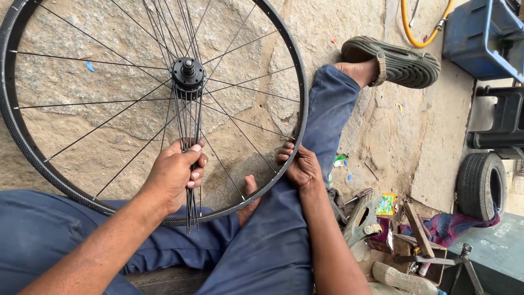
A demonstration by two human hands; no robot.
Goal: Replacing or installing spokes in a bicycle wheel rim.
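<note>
A black bicycle wheel rim [16,136] lies across my lap, its hub [188,75] near the top centre with thin spokes fanning out to the rim. My left hand [174,175] is closed around a bundle of loose spokes [191,216] that hang from the hub and stick out past the rim's near edge. My right hand [300,164] grips the rim's right side, fingers curled over its edge. My legs in blue trousers lie under the wheel, one foot in a sandal [401,60] stretched out to the upper right.
Rough stone floor lies under the wheel. A small tyre [480,186] stands at the right, a blue crate [480,38] and yellow hose [420,33] at top right. Tools, a sandal, wrappers and a plastic bottle [404,279] clutter the lower right.
</note>
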